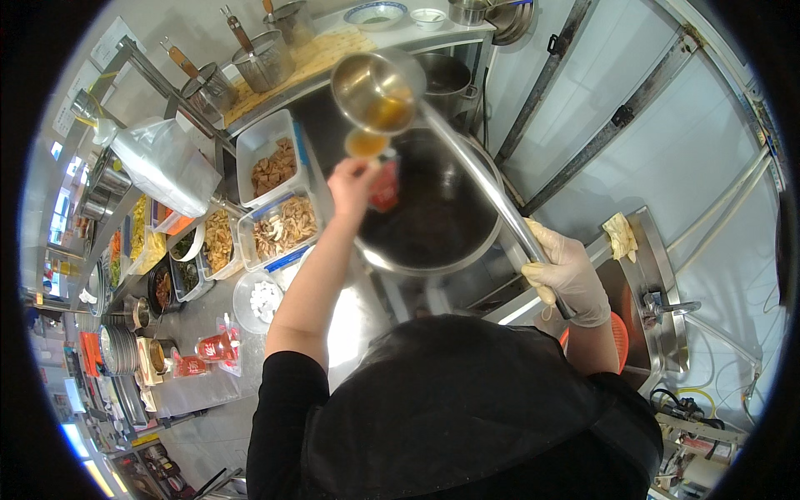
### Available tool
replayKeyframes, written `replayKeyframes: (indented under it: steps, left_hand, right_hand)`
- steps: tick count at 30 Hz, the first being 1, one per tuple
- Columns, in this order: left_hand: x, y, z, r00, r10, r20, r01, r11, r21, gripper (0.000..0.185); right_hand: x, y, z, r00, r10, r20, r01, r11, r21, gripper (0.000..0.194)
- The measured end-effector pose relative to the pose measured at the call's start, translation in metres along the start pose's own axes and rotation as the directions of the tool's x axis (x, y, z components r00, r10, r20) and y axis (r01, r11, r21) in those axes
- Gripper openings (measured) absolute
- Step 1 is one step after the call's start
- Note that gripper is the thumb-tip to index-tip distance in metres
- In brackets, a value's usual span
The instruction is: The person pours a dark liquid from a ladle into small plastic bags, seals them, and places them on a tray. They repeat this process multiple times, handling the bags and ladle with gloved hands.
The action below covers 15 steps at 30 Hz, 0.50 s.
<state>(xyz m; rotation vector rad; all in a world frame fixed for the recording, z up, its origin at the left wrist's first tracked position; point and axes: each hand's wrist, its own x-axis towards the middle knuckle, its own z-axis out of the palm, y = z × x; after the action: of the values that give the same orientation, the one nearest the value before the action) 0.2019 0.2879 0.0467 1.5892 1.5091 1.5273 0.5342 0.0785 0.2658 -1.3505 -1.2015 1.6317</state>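
Observation:
My gloved right hand [562, 272] grips the long handle of a large steel ladle [375, 94]. Amber liquid lies in the ladle's bowl, which is tilted over a small round vessel [367, 144], blurred and perhaps a funnel. My bare left hand [353, 187] pinches a red plastic pouch [384, 186] just below this vessel; whether the two are joined is unclear. Both are over the left side of a wide steel pot [431, 265] with a dark inside. More red spouted pouches [215, 347] lie on the steel counter [219, 390] at the left.
Left of the pot stand plastic tubs with brown chunks [275, 169] and sliced mushrooms [284, 225], and a bowl of white cubes [265, 300]. Wire strainer baskets [262, 62] stand along the back. A sink with a tap [672, 307] and an orange basket [619, 340] are at the right.

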Motion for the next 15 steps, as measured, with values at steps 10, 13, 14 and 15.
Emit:
replayKeyframes:
  steps: [10, 13, 14, 15]
  left_hand:
    - [0.0, -0.0014, 0.0002, 1.0, 0.011, 0.008, -0.011, 1.0, 0.004, 0.013]
    - [-0.0001, 0.0, 0.0, 1.0, 0.008, 0.006, -0.008, 1.0, 0.007, 0.012]
    - [-0.0002, 0.0008, -0.0001, 1.0, 0.007, 0.004, -0.007, 1.0, 0.007, 0.012]
    - [-0.0004, 0.0018, -0.0003, 1.0, -0.004, 0.006, 0.004, 1.0, -0.003, 0.012]
  right_hand:
    - [-0.0006, -0.0009, 0.0007, 1.0, 0.003, 0.005, -0.003, 1.0, 0.001, 0.066]
    - [-0.0009, -0.001, 0.0017, 1.0, -0.001, -0.002, 0.001, 1.0, 0.005, 0.066]
    - [-0.0009, -0.0009, 0.0019, 1.0, 0.007, -0.014, -0.007, 1.0, -0.008, 0.066]
    - [-0.0012, -0.0008, 0.0019, 1.0, -0.002, -0.004, 0.002, 1.0, 0.005, 0.066]
